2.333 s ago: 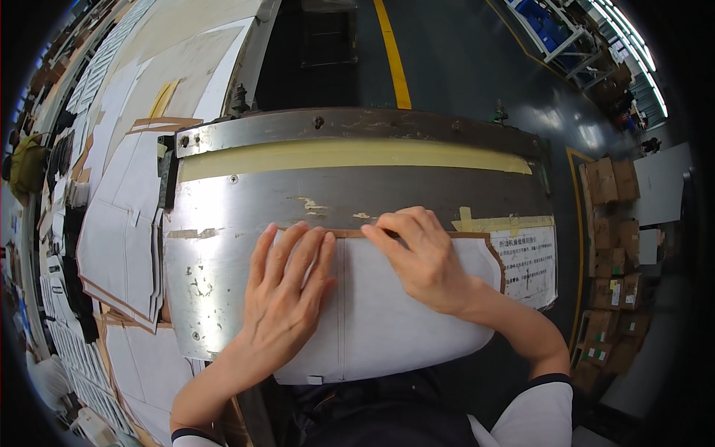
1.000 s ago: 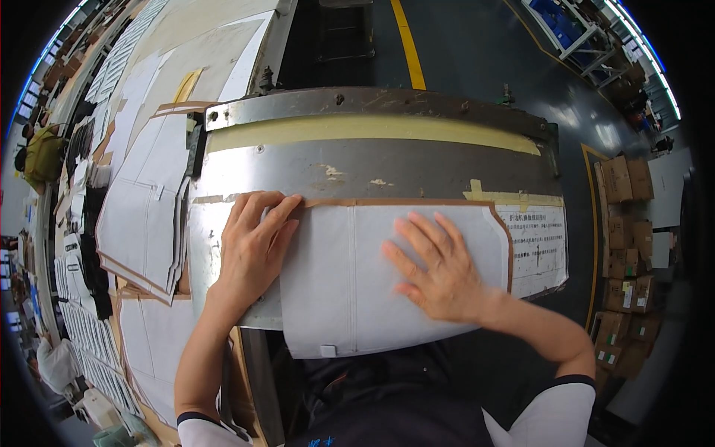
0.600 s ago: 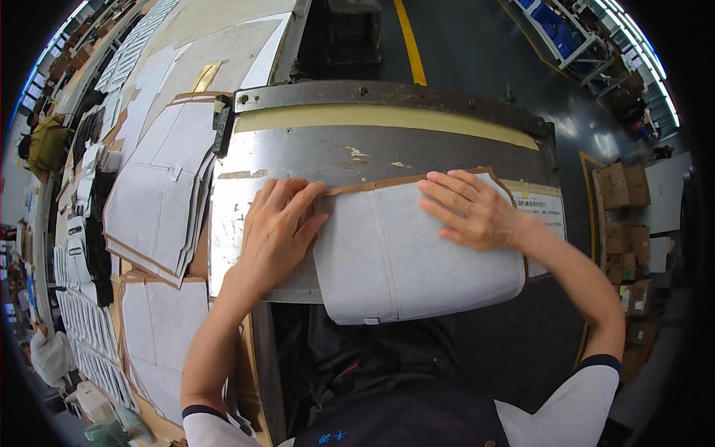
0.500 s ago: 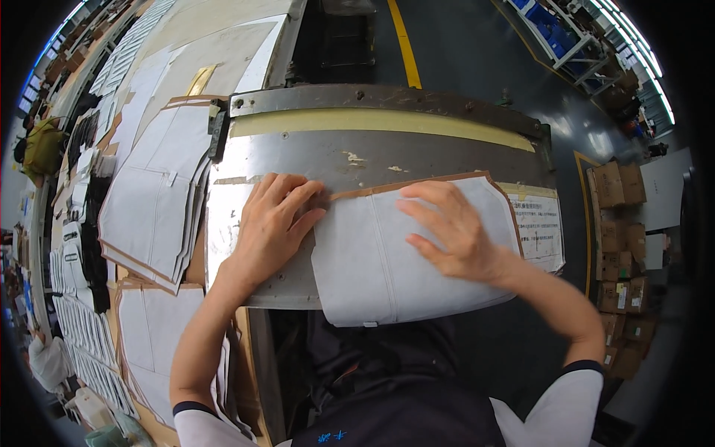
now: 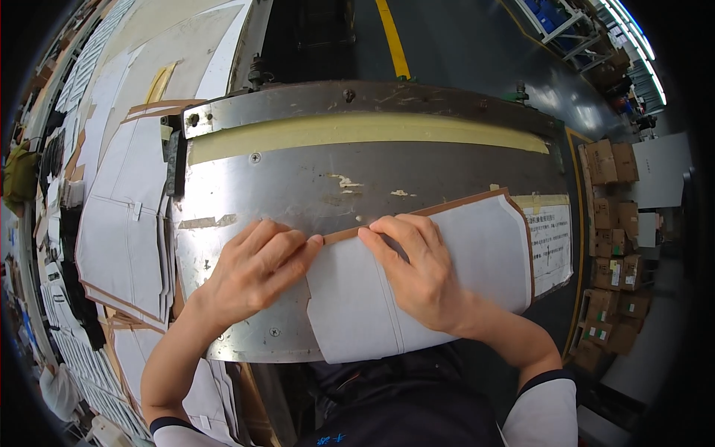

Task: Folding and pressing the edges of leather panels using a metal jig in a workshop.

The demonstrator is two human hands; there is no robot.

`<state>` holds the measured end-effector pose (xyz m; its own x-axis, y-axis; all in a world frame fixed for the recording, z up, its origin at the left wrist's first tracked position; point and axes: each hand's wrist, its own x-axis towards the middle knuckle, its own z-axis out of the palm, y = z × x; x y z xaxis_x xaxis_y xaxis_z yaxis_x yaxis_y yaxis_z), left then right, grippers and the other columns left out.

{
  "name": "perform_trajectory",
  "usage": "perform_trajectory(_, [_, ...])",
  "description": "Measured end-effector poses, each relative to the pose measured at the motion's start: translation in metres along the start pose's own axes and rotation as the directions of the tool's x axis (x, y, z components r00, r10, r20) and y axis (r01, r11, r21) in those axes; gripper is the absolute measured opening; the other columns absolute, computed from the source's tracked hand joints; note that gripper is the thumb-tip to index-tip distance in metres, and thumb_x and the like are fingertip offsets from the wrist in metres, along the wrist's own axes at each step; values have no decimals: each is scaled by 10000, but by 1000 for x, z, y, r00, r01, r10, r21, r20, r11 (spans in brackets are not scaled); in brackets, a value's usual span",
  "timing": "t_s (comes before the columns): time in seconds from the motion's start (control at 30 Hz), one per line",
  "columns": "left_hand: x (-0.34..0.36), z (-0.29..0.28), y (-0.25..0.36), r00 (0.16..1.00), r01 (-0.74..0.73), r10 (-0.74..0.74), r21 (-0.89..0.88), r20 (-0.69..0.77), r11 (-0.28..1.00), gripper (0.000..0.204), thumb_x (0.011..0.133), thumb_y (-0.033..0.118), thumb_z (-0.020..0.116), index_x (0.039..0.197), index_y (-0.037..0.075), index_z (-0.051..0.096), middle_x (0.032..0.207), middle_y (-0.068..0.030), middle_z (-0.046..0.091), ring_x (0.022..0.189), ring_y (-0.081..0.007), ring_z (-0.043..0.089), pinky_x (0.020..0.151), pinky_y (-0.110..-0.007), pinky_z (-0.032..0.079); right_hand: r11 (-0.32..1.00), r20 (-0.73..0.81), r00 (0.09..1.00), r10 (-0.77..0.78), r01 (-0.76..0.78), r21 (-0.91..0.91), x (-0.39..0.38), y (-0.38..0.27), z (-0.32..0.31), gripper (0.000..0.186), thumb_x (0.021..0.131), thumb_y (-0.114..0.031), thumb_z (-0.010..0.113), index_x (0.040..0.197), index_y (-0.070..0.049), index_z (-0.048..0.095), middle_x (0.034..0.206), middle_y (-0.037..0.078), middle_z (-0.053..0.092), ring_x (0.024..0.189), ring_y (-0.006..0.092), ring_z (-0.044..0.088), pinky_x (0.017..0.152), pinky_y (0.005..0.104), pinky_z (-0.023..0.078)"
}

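A white panel with a brown edge strip lies slanted on the scratched metal plate of a bench machine, its right end farther from me. At its upper left, my left hand has bent fingers, with forefinger and thumb closed on the brown edge. Just right of it, my right hand pinches that same edge, its fingertips close to the left hand's. A pale yellow tape strip runs along the plate's back bar. A taped printed sheet lies at the right, partly under the panel.
Stacks of similar white panels lie on the long worktable to my left, where a person in white is at the far edge. Cardboard boxes are piled at the right beside a yellow floor line. A shelving rack stands farther back.
My right hand has gone from spread fingers over the panel to a pinch at its edge, further left. My left fingers have curled onto the edge. The panel slants more than at first.
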<state>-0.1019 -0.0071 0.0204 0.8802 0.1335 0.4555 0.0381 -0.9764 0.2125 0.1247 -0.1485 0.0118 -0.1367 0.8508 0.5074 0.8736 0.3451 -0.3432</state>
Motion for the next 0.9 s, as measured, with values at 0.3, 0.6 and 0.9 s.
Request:
perform_trajectory(0.3, [1,1,5,998,54,-56,80,19,995,500,650,8,799,1148,13,758,1012,-50,604,817,-184,625,575,-277,537,994,56,997,-57,62,-95,1,-1,2,380,817,-9,736,1182,96,705,1234,165,650,1081,283,618,882,388,517])
perform_trajectory(0.6, [2,5,4,997,72,-72,59,0,996,446,713,18,794,1157,9,745,1015,-40,615,818,-158,625,539,-237,530,984,78,995,-67,79,-162,-1,-2,7,391,827,-18,737,1206,77,716,1250,169,634,1111,276,599,881,388,508])
perform_trajectory(0.9, [3,4,6,1000,26,-26,143,-1,989,451,707,11,812,1154,8,747,1019,-42,614,838,-158,632,529,-238,527,987,142,987,-75,93,-131,0,-4,6,441,860,-69,680,1285,51,686,1288,145,601,1193,284,561,965,422,465])
